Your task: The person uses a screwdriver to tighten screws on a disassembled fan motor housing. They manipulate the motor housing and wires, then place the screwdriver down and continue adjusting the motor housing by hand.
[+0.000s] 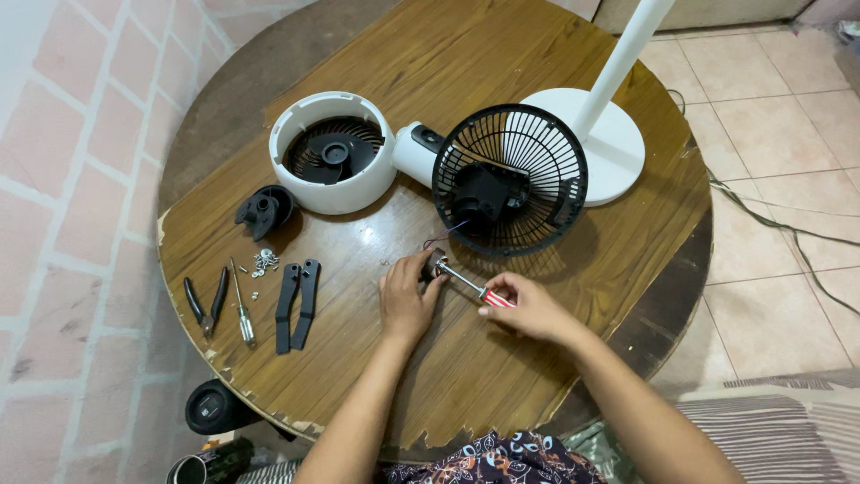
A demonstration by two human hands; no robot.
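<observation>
Left hand (405, 300) hides small part (436, 263) | right hand (528, 307) grips screwdriver (473, 288)

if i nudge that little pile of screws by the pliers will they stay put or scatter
The screws look small, loose and shiny, so a nudge would probably scatter them, and some might roll. They lie on bare wood well inside the table rim, so a light push likely keeps them on top. They probably weigh very little and look fiddly to pinch singly.
</observation>
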